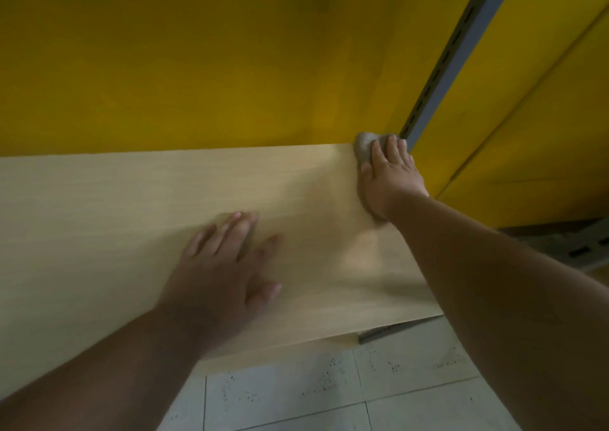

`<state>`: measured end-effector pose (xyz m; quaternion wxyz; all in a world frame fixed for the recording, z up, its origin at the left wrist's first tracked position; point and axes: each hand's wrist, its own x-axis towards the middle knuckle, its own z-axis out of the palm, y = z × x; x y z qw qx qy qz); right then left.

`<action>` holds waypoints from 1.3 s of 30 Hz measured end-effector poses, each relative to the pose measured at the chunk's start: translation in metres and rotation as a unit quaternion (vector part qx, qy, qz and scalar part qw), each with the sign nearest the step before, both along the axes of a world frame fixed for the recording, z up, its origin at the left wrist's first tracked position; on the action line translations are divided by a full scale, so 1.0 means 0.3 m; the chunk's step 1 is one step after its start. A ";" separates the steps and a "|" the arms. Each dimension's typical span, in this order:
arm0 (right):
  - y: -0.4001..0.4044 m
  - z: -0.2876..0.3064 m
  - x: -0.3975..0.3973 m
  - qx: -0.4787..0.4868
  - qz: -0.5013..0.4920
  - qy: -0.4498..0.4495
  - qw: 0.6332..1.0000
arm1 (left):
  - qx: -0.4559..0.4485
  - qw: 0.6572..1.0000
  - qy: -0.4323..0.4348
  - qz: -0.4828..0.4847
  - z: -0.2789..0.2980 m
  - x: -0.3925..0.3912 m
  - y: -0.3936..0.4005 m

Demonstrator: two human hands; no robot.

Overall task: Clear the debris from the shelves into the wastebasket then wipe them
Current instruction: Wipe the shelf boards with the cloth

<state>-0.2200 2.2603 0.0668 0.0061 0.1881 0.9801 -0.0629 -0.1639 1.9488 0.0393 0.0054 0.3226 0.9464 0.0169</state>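
Right hand (387, 175) presses a crumpled grey cloth (362, 148) onto the smooth pale-wood shelf (115, 216); left hand (224, 265) lies flat, fingers spread, empty.

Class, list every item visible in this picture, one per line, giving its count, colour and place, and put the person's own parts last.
shelf board: one, pale wood, across the middle
cloth: one, grey-brown, back right corner of the shelf board
wall: one, yellow, behind the shelf board
slotted upright: one, grey, upper right
floor tiles: several, pale speckled, bottom
left hand: one, flat on the shelf board
right hand: one, pressing the cloth
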 end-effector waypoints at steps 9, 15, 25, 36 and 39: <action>-0.064 -0.002 -0.055 0.001 0.016 0.014 1.000 | -0.005 0.998 -0.001 0.067 0.011 -0.024 -0.177; -0.489 -0.004 -0.120 -0.033 0.149 0.008 0.988 | 0.020 0.999 -0.002 0.049 0.007 -0.016 -0.268; -1.018 -0.021 -0.195 -0.025 0.136 0.007 0.990 | 0.011 0.981 0.000 0.192 0.013 -0.040 -0.955; -1.675 -0.019 -0.349 -0.027 0.254 0.002 0.967 | 0.074 0.971 0.015 0.229 -0.016 -0.082 -1.359; -1.850 -0.009 -0.369 -0.024 0.305 -0.010 0.952 | 0.082 0.975 0.013 0.208 -0.027 -0.071 -1.383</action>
